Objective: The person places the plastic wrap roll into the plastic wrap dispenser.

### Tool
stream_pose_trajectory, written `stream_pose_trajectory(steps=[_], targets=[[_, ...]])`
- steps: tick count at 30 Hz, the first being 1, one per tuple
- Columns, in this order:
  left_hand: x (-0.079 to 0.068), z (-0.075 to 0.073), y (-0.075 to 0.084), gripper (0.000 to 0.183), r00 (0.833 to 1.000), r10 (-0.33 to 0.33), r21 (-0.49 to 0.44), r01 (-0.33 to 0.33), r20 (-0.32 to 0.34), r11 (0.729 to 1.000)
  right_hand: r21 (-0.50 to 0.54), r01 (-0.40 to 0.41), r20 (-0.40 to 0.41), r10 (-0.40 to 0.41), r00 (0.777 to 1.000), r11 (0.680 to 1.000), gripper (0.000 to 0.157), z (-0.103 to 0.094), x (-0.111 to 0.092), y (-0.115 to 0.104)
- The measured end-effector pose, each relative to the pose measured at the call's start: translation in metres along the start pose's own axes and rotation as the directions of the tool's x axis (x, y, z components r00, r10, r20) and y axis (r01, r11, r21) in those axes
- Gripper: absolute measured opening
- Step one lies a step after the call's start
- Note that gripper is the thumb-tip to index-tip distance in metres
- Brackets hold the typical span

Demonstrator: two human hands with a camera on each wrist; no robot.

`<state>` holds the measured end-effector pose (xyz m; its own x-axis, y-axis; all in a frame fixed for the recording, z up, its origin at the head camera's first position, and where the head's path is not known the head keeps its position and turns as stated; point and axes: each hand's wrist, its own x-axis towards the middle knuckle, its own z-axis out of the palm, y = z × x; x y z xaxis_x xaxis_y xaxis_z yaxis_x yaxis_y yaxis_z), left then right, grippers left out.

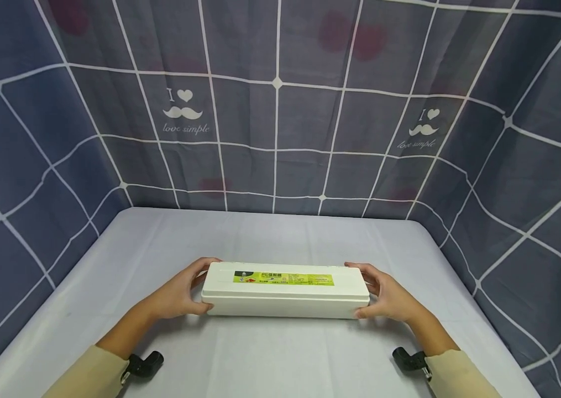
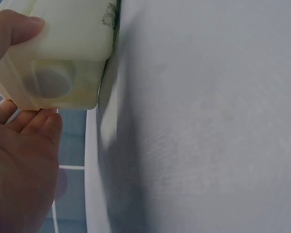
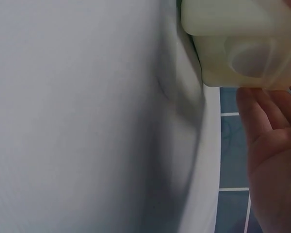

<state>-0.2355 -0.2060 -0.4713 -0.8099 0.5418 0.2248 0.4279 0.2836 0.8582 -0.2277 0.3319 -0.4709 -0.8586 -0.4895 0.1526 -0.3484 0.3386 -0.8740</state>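
A long white cling film dispenser box (image 1: 287,307) with a green and yellow label (image 1: 283,278) lies crosswise in front of me. My left hand (image 1: 181,293) grips its left end, thumb on the near side and fingers behind. At the right end my right hand (image 1: 392,296) holds it the same way. Through the translucent left end wall (image 2: 87,82) in the left wrist view, a round roll end shows inside. The right wrist view shows a similar round shape within the other end wall (image 3: 213,63), with the fingers (image 3: 254,109) of my right hand along its far side.
A white cloth (image 1: 280,359) covers the table under the box. Dark grey-blue curtains (image 1: 245,171) with white grid lines stand behind the table and along both sides. Black curved pieces (image 1: 146,365) are fixed at both sleeve cuffs.
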Motion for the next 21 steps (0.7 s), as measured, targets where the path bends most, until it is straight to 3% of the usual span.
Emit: stream_pose_trajectory(steps=[8, 15, 21], targets=[[-0.0017, -0.0014, 0.0011, 0.081, 1.0, 0.002, 0.003, -0.002, -0.004, 1.0, 0.015, 0.026, -0.009, -0.026, 1.0, 1.0, 0.075, 0.0016, -0.0011, -0.0036], [0.0029, -0.0054, -0.0014, 0.062, 1.0, 0.012, -0.052, -0.011, 0.008, 0.999, 0.041, 0.037, -0.026, -0.036, 0.999, 0.998, 0.079, 0.004, -0.001, -0.0031], [0.0042, -0.0086, -0.0046, 0.065, 1.0, -0.013, -0.13, 0.015, 0.02, 0.991, 0.027, 0.017, -0.06, -0.015, 0.998, 0.999, 0.075, 0.0063, 0.0005, -0.0016]])
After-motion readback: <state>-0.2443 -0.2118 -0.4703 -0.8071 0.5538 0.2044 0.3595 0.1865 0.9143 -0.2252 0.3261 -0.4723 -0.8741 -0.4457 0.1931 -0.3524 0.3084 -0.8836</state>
